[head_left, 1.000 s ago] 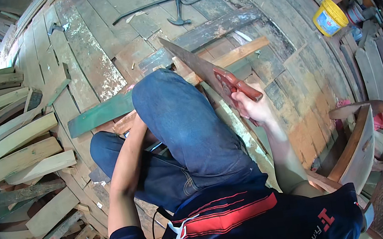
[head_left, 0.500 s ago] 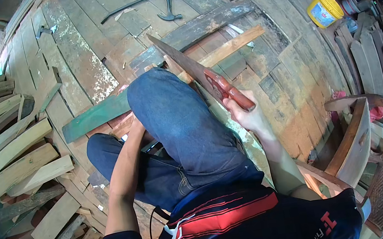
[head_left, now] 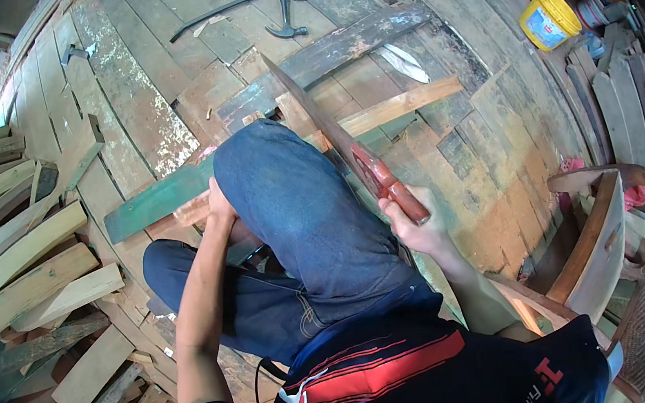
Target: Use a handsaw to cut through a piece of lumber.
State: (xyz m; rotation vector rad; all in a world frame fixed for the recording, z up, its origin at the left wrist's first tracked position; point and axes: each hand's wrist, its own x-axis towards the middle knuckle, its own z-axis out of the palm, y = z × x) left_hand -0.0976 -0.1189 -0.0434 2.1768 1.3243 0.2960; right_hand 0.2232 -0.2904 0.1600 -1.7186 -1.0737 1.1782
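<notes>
My right hand [head_left: 418, 223] is closed round the reddish-brown handle of a handsaw [head_left: 333, 130]. The saw's blade slants away to the far left, lying across a light wooden strip [head_left: 400, 106] just right of my raised knee. Part of this strip passes out of sight behind the knee, and a pale wood end [head_left: 192, 211] shows left of it. My left hand [head_left: 220, 204] grips the wood at that end, with some fingers hidden by my leg. Below the strip lies a green-painted board [head_left: 154, 205], and a short wood block [head_left: 294, 113] stands beside the blade.
A claw hammer [head_left: 285, 9] and a dark bar [head_left: 230, 10] lie on the plank floor beyond a weathered board [head_left: 350, 45]. Curved wood pieces [head_left: 31, 296] are piled at left. A yellow bucket [head_left: 549, 19] and a wooden chair frame [head_left: 588, 242] stand at right.
The saw and my right hand have come nearer to me. The wooden strip's right end has swung nearer and slightly right; my left hand has shifted a little left and farther away.
</notes>
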